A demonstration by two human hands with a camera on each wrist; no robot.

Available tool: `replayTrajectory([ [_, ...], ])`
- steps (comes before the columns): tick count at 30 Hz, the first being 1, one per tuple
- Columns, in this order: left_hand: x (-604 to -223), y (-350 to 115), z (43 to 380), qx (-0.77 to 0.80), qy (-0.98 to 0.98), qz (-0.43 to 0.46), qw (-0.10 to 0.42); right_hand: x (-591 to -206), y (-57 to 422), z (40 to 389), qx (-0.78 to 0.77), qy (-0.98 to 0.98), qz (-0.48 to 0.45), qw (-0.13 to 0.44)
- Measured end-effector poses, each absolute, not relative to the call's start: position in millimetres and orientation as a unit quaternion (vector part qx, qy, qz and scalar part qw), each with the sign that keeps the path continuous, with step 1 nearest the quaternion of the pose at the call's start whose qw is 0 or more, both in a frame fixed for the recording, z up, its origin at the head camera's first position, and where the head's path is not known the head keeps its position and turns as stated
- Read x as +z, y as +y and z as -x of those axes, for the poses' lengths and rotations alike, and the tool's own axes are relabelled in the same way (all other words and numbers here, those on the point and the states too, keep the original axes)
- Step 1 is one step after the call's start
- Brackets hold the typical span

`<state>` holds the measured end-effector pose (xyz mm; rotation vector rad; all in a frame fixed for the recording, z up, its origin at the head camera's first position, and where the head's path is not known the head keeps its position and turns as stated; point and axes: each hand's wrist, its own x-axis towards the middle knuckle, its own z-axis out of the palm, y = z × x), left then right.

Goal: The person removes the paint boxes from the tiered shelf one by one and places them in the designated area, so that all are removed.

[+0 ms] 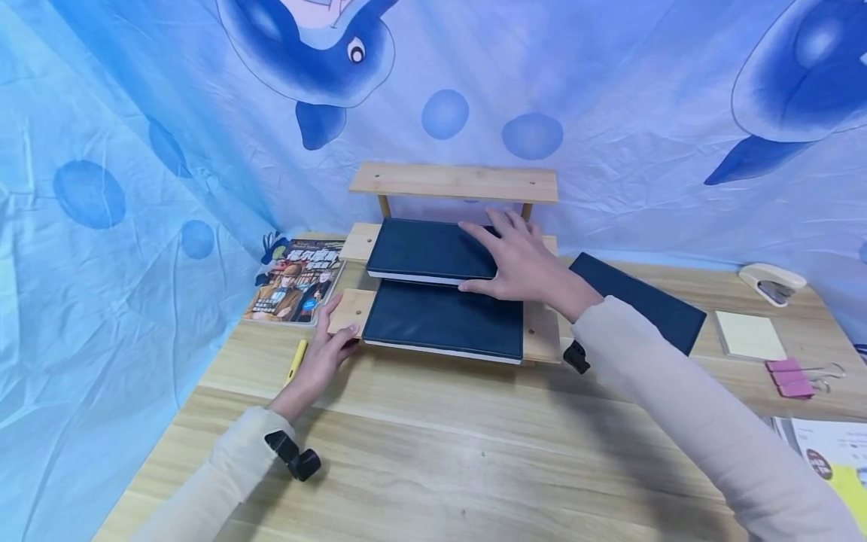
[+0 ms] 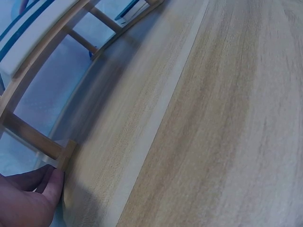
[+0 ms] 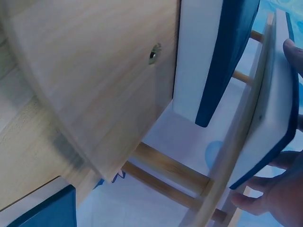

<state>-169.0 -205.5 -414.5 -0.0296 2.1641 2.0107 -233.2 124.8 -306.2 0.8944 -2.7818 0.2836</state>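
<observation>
A small tiered wooden rack stands at the back of the table. One dark blue book lies flat on its middle board and another dark blue book on the lower board. My left hand is at the lower board's left end; the left wrist view shows its fingers pinching the rack's foot. Over the middle book's right part, my right hand spreads its fingers on the cover, thumb by the front edge. Right of the rack, a third dark book lies slanted, partly behind the right sleeve.
A magazine and a yellow pen lie left. At the right are a stapler, sticky notes, pink binder clips and printed papers. A blue curtain hangs behind the rack.
</observation>
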Motion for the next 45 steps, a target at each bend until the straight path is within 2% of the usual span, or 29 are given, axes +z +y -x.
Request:
replayTrajectory([
  [8, -412, -203, 168, 0.655, 0.749, 0.003, 0.095, -314, 122, 237, 0.107, -0.949, -0.291, 0.06],
  [33, -407, -203, 163, 0.661, 0.745, 0.0, 0.091, -322, 123, 241, 0.103, -0.937, -0.313, 0.116],
  [45, -417, -203, 167, 0.649, 0.756, -0.005, 0.088, -320, 139, 215, 0.105, -0.938, -0.29, 0.156],
])
